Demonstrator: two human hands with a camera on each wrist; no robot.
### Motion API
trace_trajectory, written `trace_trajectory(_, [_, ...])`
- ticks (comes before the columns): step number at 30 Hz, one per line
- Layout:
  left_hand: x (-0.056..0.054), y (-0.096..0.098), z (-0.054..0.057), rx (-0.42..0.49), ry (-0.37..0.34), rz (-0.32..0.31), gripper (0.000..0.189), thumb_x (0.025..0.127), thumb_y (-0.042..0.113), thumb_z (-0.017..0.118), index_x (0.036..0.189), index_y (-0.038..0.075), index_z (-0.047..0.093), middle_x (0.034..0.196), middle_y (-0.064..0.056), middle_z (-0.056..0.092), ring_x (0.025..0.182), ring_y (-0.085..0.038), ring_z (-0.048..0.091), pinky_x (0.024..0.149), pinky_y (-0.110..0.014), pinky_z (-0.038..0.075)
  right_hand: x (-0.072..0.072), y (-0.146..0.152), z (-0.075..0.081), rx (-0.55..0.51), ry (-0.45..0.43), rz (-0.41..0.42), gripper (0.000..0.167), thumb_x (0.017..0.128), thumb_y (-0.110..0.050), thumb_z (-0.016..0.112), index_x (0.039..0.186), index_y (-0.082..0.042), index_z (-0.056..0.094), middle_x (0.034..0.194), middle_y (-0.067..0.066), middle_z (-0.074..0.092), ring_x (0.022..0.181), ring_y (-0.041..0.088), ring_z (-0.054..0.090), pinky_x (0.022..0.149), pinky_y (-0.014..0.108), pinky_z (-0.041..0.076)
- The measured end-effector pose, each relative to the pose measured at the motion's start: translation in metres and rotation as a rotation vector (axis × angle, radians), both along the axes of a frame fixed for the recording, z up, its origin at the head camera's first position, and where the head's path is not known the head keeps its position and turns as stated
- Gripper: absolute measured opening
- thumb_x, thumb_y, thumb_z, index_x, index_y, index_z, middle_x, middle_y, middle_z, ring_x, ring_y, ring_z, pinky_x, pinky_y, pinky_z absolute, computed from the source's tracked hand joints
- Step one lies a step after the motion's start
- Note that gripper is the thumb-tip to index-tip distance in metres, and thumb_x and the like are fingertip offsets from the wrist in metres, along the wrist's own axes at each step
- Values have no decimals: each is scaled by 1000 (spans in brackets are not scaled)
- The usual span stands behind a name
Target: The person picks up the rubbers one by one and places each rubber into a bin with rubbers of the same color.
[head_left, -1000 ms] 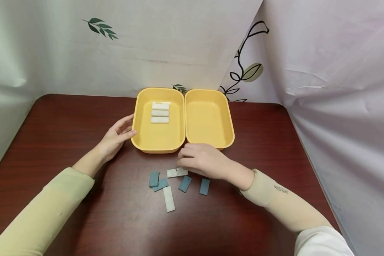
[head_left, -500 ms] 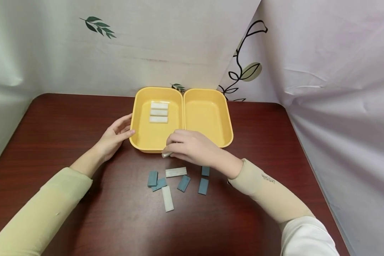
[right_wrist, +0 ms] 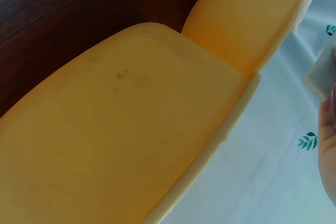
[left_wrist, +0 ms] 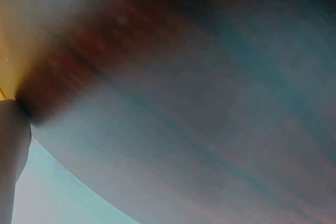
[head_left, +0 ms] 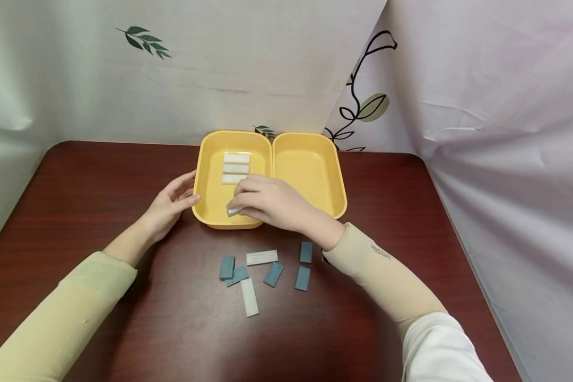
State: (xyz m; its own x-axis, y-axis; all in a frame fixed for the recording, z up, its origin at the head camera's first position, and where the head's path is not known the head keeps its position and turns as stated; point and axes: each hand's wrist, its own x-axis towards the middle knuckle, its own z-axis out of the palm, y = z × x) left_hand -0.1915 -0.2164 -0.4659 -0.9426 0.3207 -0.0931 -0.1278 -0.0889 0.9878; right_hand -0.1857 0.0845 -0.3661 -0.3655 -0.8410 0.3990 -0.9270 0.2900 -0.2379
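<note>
My right hand [head_left: 277, 204] pinches a small white rectangular block [head_left: 234, 211] above the front part of the left yellow tray [head_left: 210, 201]. That block [right_wrist: 323, 74] also shows at the right edge of the right wrist view. Inside the left tray, several white blocks [head_left: 236, 168] lie in a column towards the back. My left hand [head_left: 168, 207] rests against this tray's left side, its thumb by the rim and its other fingertips partly hidden. In front of the trays, two white blocks [head_left: 261, 258] and several blue-grey blocks [head_left: 303, 278] lie on the table.
A second yellow tray [head_left: 307, 175] stands against the right side of the left one. The dark red-brown table [head_left: 172, 318] has a patterned pale curtain [head_left: 210, 69] behind it and more curtain at both sides.
My right hand has lifted a white block from among the loose blocks and carried it forward and left, over the left tray. A blue-grey block formerly behind the hand is uncovered. My left hand stays put.
</note>
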Motion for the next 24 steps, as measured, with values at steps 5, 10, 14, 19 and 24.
trace_trajectory(5, [0, 1, 0, -20, 1, 6, 70, 108, 7, 61, 169, 10, 27, 148, 9, 49, 126, 1, 57, 100, -10, 48, -9, -6, 1, 20, -51, -18, 12, 100, -13, 76, 111, -13, 81, 109, 2, 73, 108, 19, 66, 99, 28, 55])
trace_trajectory(10, [0, 1, 0, -21, 2, 2, 69, 108, 7, 61, 168, 10, 28, 146, 10, 50, 126, 0, 57, 100, -11, 48, -18, -12, -1, 36, -87, -45, 12, 101, -15, 75, 111, -13, 81, 110, 2, 73, 111, 18, 66, 103, 28, 52])
trace_trajectory(14, [0, 1, 1, -16, 1, 1, 69, 108, 7, 61, 168, 10, 28, 146, 11, 50, 126, 0, 57, 100, -11, 48, -25, -16, -2, 60, -105, -74, 12, 101, -16, 75, 111, -13, 81, 112, 2, 74, 112, 18, 68, 105, 27, 52])
trace_trajectory(19, [0, 1, 1, -8, 0, 4, 69, 108, 7, 61, 168, 10, 28, 146, 10, 50, 126, 0, 57, 100, -11, 48, -33, -21, -4, 89, -152, -121, 14, 99, -16, 77, 113, -12, 81, 116, 3, 76, 117, 20, 68, 110, 29, 50])
trace_trajectory(24, [0, 1, 0, -2, -5, 9, 69, 107, 7, 61, 168, 10, 29, 146, 10, 50, 126, 1, 57, 100, -11, 48, -40, -25, -4, 125, -229, -172, 17, 100, -16, 76, 116, -12, 81, 119, 3, 76, 121, 20, 68, 114, 30, 48])
